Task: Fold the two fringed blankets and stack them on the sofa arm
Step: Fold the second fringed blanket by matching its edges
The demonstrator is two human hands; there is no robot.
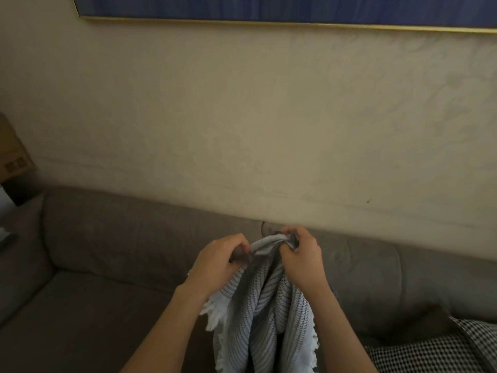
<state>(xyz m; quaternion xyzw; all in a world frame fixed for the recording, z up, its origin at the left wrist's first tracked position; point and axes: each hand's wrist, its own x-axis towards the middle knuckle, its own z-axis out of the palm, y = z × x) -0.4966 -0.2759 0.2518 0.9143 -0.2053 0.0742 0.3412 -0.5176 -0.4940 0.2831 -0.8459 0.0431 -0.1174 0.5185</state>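
No text can be read — the marks on the cardboard box (14,164) at far left are too blurred.

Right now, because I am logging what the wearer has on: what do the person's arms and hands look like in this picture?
The left hand and the right hand wear no gloves. No ring, watch or bracelet can be seen. The left forearm and the right forearm are bare down to the bottom edge, with no sleeve in view. The light is dim, so finer details such as the nails cannot be told.
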